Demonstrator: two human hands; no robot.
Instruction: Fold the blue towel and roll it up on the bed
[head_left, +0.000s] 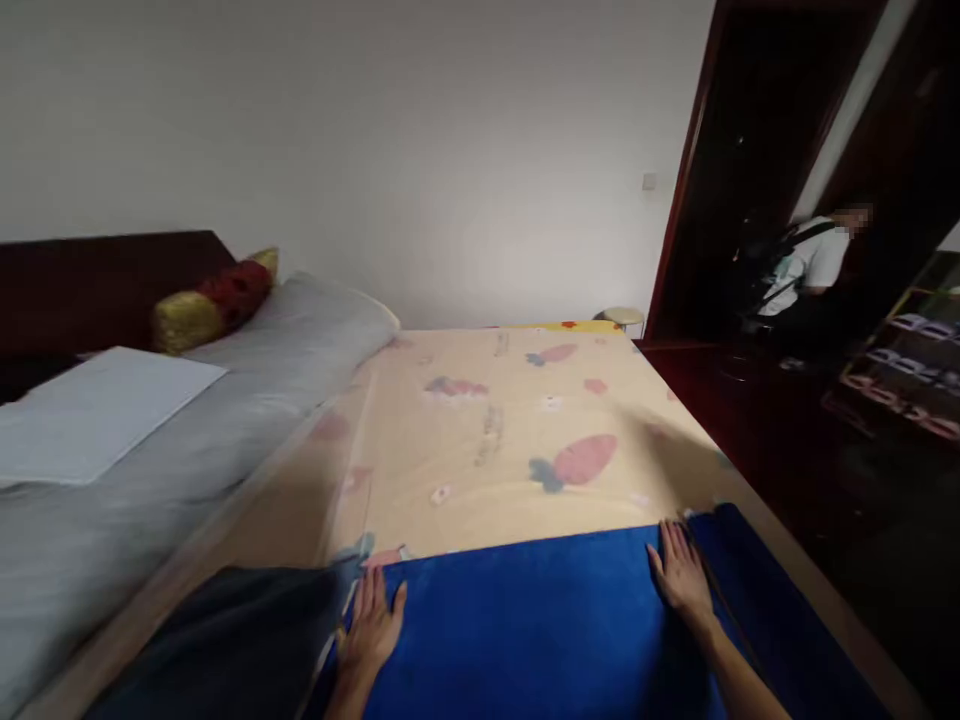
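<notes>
A bright blue cloth (525, 620) lies spread flat at the near end of the bed. My left hand (371, 620) rests palm down at its far left corner, fingers stretched out. At the far right corner, my right hand (682, 570) presses flat on the same cloth with its fingers extended. Beyond my left hand is a dark grey cloth section (225, 640), with a pale edge running between it and the blue. A darker blue strip (780, 610) lies along the right side. Whether these parts are one garment, I cannot tell.
The bed's cream sheet (465, 470) has a carrot print. To the left are a grey bolster-like cover (285, 380), a white board (105, 410) and a red-and-yellow pillow (225, 295). A stool (624, 316), a person (806, 262) and a shoe rack (911, 350) stand farther off.
</notes>
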